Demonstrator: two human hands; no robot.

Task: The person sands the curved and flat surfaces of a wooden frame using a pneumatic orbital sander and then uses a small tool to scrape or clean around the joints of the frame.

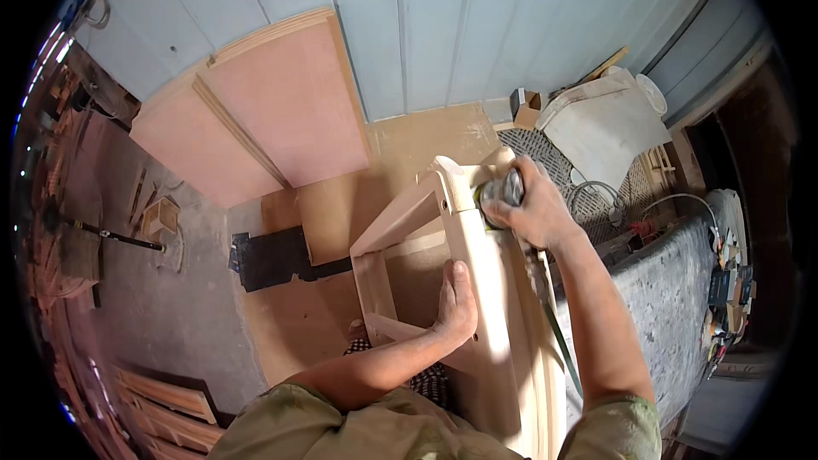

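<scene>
A pale wooden frame (479, 290) with rails and open gaps stands in front of my body. My right hand (538, 209) is closed round a small grey power sander (504, 190) at the frame's far end. The sander's underside is hidden, and a dark green hose (558, 336) runs down below my right forearm. On the near part of the long rail, my left hand (457, 305) grips the left side, with its thumb pointing up along the wood; some of its fingers are out of sight.
Pinkish panels (281, 102) lean against the pale blue metal wall (443, 25). To the right is a worn grey bench (665, 307) with small items along its edge. A small open carton (525, 107) stands beside a whitish sheet (605, 123). Black material (273, 260) lies on the floor boards.
</scene>
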